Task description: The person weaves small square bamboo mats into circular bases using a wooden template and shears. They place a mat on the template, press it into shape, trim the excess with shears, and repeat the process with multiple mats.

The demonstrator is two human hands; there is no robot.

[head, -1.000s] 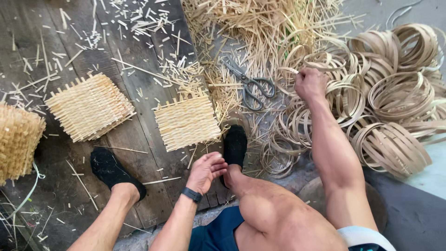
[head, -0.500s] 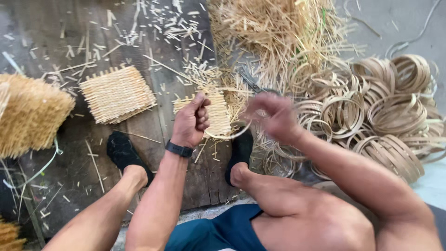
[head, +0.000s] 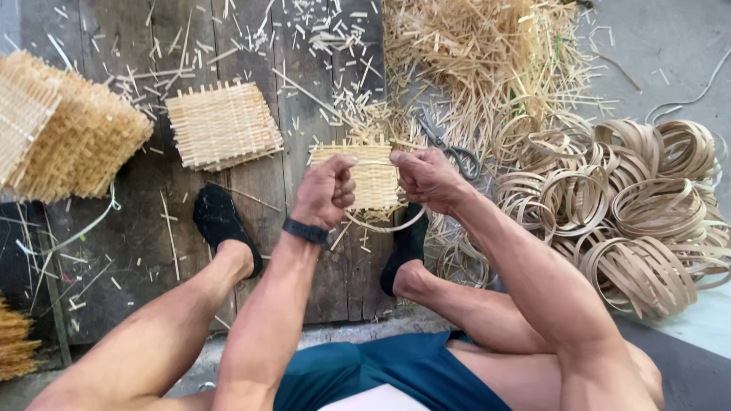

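Observation:
My left hand (head: 325, 192) and my right hand (head: 425, 178) are raised in front of me, each pinching one end of a thin pale cane strip (head: 384, 225) that loops down between them. A short stretch of the strip runs taut between the two fists. Behind the hands a small woven cane mat (head: 371, 176) lies on the wooden boards. A black band is on my left wrist. My feet in black socks rest on the boards below.
Another woven mat (head: 223, 124) lies further left, and a stack of woven pieces (head: 65, 129) at the far left. Scissors (head: 449, 146) lie by a heap of cane offcuts (head: 480, 53). Several coiled cane hoops (head: 632, 205) fill the right side.
My right hand left the coiled hoops and came in toward the centre. My left hand rose from my foot. Both now grip a cane strip between them.

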